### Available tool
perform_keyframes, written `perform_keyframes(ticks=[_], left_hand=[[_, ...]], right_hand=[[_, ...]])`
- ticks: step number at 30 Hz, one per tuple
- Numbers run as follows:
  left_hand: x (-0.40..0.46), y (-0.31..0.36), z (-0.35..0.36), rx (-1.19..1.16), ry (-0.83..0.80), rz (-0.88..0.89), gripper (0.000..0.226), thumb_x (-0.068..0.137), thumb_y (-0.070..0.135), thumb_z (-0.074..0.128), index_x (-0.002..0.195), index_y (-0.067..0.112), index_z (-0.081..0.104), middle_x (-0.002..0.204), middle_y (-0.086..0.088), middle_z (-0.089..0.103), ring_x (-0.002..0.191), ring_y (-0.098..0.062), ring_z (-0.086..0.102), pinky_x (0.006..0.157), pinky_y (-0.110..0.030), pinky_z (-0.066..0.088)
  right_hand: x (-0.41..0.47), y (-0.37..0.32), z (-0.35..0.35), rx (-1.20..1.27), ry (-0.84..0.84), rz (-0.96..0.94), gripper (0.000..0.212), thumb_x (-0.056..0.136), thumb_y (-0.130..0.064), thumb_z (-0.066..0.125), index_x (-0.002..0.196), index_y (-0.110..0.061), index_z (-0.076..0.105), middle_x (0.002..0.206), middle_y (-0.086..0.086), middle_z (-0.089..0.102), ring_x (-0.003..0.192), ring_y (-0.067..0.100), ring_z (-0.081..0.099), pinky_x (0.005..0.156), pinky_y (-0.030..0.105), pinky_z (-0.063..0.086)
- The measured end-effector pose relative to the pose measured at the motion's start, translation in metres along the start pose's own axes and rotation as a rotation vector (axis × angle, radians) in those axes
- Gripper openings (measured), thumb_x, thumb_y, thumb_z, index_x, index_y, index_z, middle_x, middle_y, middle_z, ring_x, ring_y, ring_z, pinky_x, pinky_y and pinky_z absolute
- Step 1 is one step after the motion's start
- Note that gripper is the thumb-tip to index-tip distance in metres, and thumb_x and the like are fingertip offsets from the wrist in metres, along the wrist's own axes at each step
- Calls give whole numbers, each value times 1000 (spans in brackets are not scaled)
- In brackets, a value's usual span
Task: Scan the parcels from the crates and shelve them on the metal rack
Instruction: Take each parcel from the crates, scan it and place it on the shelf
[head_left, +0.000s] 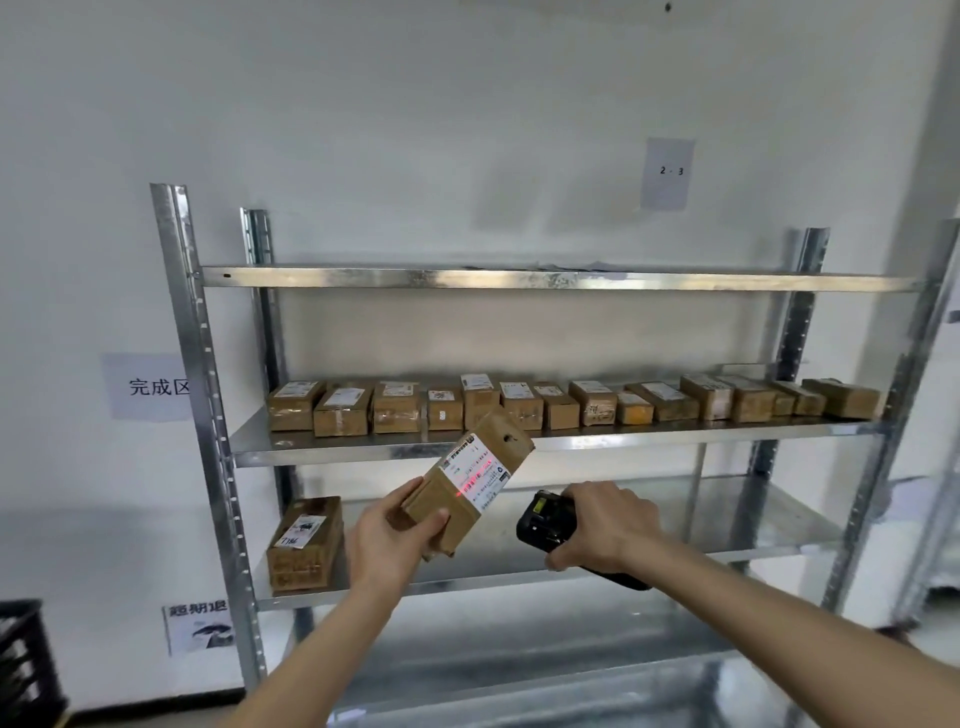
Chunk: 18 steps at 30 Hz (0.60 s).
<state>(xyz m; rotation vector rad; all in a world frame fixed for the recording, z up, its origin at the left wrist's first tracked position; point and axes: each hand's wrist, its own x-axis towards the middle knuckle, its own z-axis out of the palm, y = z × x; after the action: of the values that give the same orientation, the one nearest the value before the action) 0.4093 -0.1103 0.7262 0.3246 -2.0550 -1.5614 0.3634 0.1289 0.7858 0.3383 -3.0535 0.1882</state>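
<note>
Your left hand (387, 540) grips a brown cardboard parcel (470, 480) at centre, red beam on its label; your right hand (605, 525) clasps the black handheld scanner (543, 522) at 3 o'clock of it. One row fills the grey metal rack (519, 441); this parcel awaits shelving

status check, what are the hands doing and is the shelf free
Left hand grips parcel, tilted. Right hand holds scanner; red beam on label. Middle shelf lined with parcels; lower shelf holds one box at left.
</note>
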Motion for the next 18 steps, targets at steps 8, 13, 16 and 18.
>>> perform_keyframes(ticks=[8,13,16,18], left_hand=[[4,-1,10,0,8,5,54,77,28,86,128,29,67,112,4,73,102,-14,63,75,-18,51],[6,-3,15,14,0,-8,57,76,31,87,129,30,66,114,4,73,111,-17,64,93,-32,54],[9,-6,17,-17,-23,-11,54,78,25,85,129,27,66,108,6,71,101,-14,64,64,-8,48],[12,-9,18,-43,-40,-10,53,80,24,84,130,26,65,109,5,70,98,-12,62,57,-5,44]], right_hand=[[5,9,4,-11,1,10,71,65,-60,87,122,-28,61,117,-3,67,109,23,64,75,32,41],[9,9,4,-1,9,3,70,65,-59,87,122,-27,62,116,-2,67,108,23,64,74,32,42],[13,8,7,5,2,-4,71,64,-59,88,122,-28,62,117,-2,67,108,24,64,74,32,42],[17,8,11,47,-5,-5,73,62,-60,88,122,-29,61,118,-3,67,108,23,64,75,32,44]])
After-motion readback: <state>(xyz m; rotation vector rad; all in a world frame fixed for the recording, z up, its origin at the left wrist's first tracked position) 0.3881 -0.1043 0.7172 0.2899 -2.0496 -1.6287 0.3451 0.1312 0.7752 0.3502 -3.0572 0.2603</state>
